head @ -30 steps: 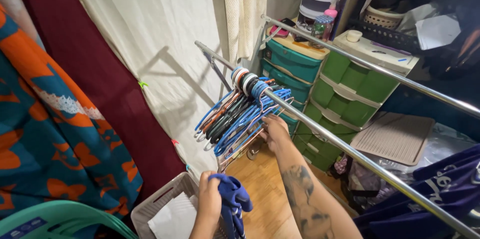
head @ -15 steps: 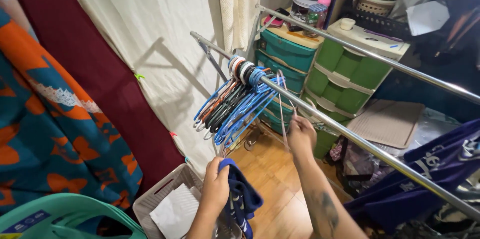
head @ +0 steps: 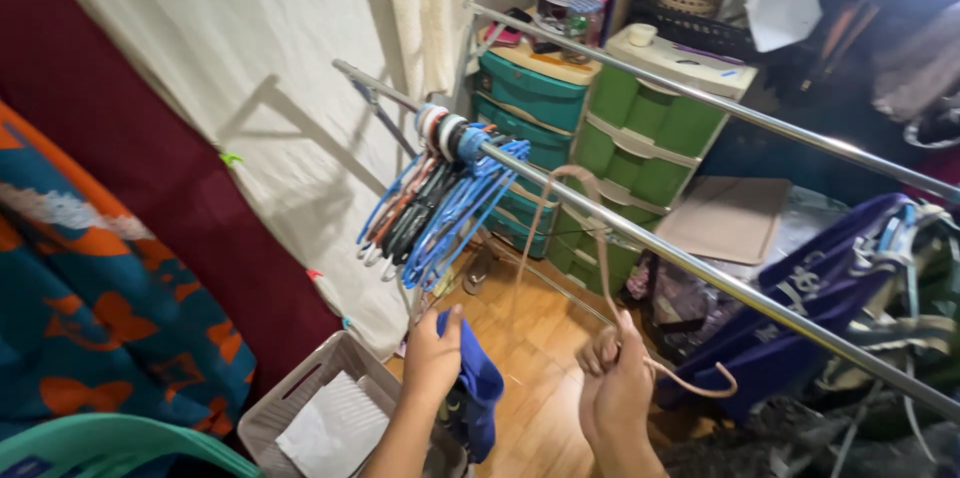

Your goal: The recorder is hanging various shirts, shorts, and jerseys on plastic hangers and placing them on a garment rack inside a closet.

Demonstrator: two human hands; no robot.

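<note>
Both hands closed: left (head: pixel 432 358) grips blue garment (head: pixel 478 393), right (head: pixel 615 388) hanger (head: pixel 600 268).

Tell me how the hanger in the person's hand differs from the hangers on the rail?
The held hanger is tan and single, off the rail in the right hand; the hangers on the rail are mostly blue, bunched together and hooked over the rail. Both are thin clothes hangers with nothing on them.

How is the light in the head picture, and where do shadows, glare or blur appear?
Head view: light is strong on the pale curtain, where the rack's shadow falls sharply; the metal rail shows bright glare; the upper right corner is dark; the beige hanger in the right hand is slightly motion-blurred, while the left hand with blue cloth looks sharper.
</note>
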